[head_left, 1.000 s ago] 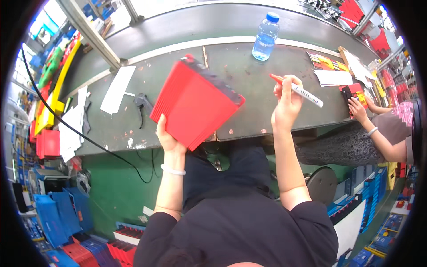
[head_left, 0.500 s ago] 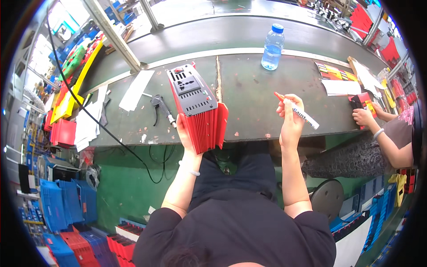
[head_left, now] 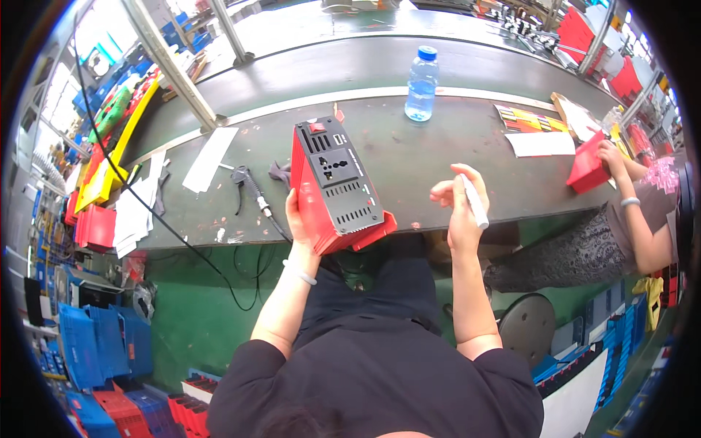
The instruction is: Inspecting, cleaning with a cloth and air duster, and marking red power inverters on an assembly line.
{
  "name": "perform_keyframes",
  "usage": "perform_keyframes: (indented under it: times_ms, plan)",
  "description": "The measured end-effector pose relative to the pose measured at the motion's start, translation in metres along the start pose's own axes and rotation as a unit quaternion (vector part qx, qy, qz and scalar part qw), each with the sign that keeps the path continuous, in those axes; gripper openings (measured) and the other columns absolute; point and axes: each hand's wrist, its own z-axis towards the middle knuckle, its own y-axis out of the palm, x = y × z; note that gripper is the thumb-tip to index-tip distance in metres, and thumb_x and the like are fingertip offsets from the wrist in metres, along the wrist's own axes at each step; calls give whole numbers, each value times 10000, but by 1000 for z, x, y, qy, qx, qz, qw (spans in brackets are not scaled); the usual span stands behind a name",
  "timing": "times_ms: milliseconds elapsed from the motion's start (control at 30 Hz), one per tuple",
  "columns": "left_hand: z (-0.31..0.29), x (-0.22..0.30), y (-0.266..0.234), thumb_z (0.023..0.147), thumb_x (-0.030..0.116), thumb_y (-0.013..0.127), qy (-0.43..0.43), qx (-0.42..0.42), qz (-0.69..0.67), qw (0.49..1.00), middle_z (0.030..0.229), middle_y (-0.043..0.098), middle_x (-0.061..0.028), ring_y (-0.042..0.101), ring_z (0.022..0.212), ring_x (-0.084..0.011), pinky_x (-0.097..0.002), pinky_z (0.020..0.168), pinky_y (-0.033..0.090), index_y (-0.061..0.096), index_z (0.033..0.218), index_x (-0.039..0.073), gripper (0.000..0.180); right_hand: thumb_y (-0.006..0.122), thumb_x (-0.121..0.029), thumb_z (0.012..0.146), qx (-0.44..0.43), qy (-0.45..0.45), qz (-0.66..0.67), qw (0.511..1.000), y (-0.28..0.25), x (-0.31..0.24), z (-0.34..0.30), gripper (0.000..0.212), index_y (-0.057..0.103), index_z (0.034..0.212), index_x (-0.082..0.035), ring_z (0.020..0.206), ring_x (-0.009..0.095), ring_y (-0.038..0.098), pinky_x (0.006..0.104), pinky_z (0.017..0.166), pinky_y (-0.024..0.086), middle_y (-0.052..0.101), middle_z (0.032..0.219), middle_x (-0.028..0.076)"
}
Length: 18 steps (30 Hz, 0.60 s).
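My left hand point(head_left: 298, 232) grips a red ribbed power inverter point(head_left: 312, 204) from its left side and underneath, over the bench's near edge. Its black end panel point(head_left: 339, 175) faces up, with a socket, a red rocker switch and slots. To the right, my right hand point(head_left: 460, 219) holds a white marker pen point(head_left: 476, 204), its barrel slanting toward the lower right, apart from the inverter. The pen's upper end is hidden by my fingers. Left of the inverter lie an air blow gun point(head_left: 250, 188) and a dark cloth point(head_left: 280, 172).
A water bottle point(head_left: 421, 84) stands toward the bench's far side. White paper strips point(head_left: 209, 159) lie at the left, printed sheets point(head_left: 537, 120) at the right. A co-worker's hand point(head_left: 612, 157) holds a red housing point(head_left: 588, 166). A black cable point(head_left: 164, 206) hangs across the left.
The inverter has turned, so its end panel faces up more squarely. My right hand has shifted slightly and the pen has swung steeper; its orange tip no longer shows. The co-worker's red housing has turned.
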Motion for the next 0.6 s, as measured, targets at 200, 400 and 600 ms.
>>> perform_keyframes:
  times_ms: [200, 400, 600]
  plan:
    - [9, 8, 2, 880, 291, 564, -10, 58, 103, 993, 1265, 567, -179, 583, 1119, -320, -430, 944, 491, 461, 1315, -7, 538, 515, -220, 978, -130, 27, 80, 988, -3, -20, -4, 197, 465, 1046, -42, 880, 190, 669, 259, 762, 493, 676, 1010, 179]
    - [22, -3, 59, 908, 320, 587, -116, 137, 250, 952, 1178, 623, -154, 634, 1030, -257, -374, 889, 520, 523, 1257, -7, 482, 779, -97, 758, -156, 22, -106, 982, -13, -19, -12, 502, 400, 1085, -58, 975, 156, 551, 293, 842, 476, 523, 1158, 138]
    - [32, -1, 111, 869, 770, 219, -248, 41, 221, 942, 1272, 571, -107, 565, 1102, -208, -334, 934, 435, 487, 1310, 0, 927, 659, -93, 866, -100, 99, 19, 990, -49, 17, 2, 346, 443, 1131, -40, 963, 110, 530, 255, 850, 442, 539, 1044, 46]
